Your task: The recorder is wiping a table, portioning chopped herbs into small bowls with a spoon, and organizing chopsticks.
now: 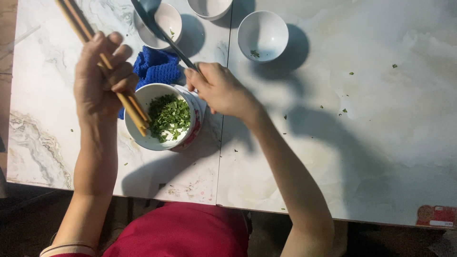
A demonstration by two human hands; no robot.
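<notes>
The top edge cuts my chopsticks (102, 61) and one small bowl (209, 7). My right hand (220, 89) hides the lower end of the dark utensil (164, 37). The cloth (154, 69) is partly behind the herb bowl (162, 116). The red thing (436, 216) on the table (381, 119) corner is too small to tell.

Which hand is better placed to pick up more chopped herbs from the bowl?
The left hand. Its chopsticks already have their tips in the herb bowl, while the right hand grips a spoon handle beside it.

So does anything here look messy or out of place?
Only small things: green herb flecks lie scattered on the marble table, outside the bowl of chopped herbs, and the empty small bowl has a few bits stuck inside. Nothing looks broken.
</notes>
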